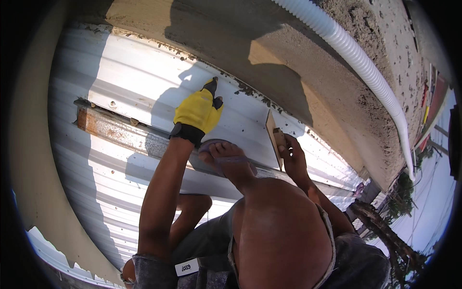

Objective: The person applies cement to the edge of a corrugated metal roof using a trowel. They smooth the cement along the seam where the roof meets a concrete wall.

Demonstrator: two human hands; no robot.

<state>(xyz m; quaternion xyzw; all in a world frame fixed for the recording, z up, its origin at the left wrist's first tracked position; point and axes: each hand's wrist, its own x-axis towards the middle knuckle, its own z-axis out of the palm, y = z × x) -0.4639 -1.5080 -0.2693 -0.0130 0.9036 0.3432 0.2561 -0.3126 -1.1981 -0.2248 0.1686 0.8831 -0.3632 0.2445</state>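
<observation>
My left hand (198,108) wears a yellow glove with dark fingertips and a dark cuff. It is low over the white corrugated metal sheet (130,58), one finger stretched toward the foot of the plastered wall (211,29) and the thumb apart. I see nothing held in it. My bare right hand (294,156) grips the handle of a plastering float (274,139). The float's thin flat board stands on edge, tilted, with its face toward the wall and sheet. Whether its lower edge touches the sheet is hard to tell.
My sandalled foot (228,156) rests by a rusty metal strip (110,130) on the ribbed sheets. Dark mortar crumbs (248,90) lie along the wall joint. A white corrugated hose (356,55) runs past the wall at upper right. A beige curved surface (36,144) borders the left.
</observation>
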